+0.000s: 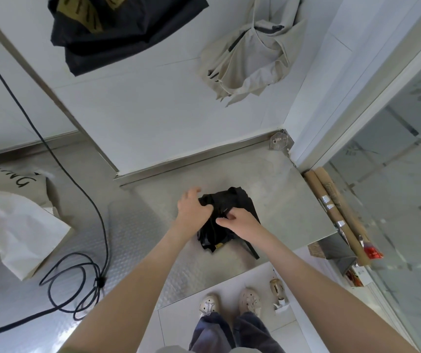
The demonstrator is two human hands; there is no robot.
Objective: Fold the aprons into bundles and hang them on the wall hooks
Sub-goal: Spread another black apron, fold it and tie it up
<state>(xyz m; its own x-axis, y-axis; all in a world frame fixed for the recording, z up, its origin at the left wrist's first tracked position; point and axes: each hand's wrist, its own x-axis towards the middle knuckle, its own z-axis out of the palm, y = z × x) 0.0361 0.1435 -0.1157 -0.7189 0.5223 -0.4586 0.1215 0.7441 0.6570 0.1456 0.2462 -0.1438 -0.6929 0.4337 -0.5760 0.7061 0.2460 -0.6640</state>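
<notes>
Nearly bundled: black apron being folded on the counter

Both hands are on the cloth. The left hand [193, 208] curls its fingers over the upper left edge of the black apron [242, 200] and grips it. The right hand [241, 223] pinches a fold or tie at the middle, though what exactly sits between its fingers is hard to tell. Both forearms reach straight forward and down, wrists close together.

The apron lies bunched on the steel counter [293, 200], near the wall, and one loose strap [252, 250] trails toward the counter's front edge. The folding step looks well along. Next, that strap likely needs tucking or wrapping in before the bundle is lifted to a hook. A black bundle [117, 39] and a beige apron [250, 57] already hang on the wall above.
</notes>
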